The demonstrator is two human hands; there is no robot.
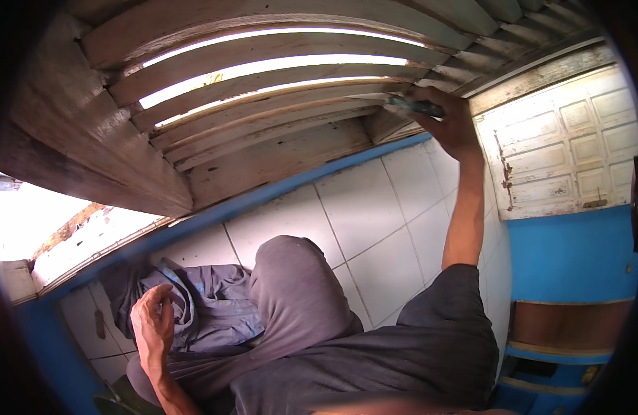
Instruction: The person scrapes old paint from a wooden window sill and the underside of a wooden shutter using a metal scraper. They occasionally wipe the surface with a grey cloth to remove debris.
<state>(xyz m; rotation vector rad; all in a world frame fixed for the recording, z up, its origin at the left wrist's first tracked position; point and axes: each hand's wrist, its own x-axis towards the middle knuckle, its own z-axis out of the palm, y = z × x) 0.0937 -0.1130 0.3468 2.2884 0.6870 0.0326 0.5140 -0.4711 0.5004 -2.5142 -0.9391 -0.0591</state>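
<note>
My right hand [443,124] is raised to the right end of a wooden louvred shutter [277,107]. It is closed around a blade tool [415,106] with a dark green handle. The tool's thin, pale blade points left along one of the lower slats; its exact kind is hard to make out. My left hand [153,318] hangs loosely curled over a crumpled dark grey cloth [215,297], near my bent knee. Nothing shows between its fingers, and I cannot tell whether it touches the cloth.
White tiles [364,200] lie under and ahead of me, bordered by a blue strip along the shutter. A thick wooden post [104,138] stands at the left. On the right are a worn white panelled door [568,145], a blue wall [575,249] and a brown wooden piece [568,325].
</note>
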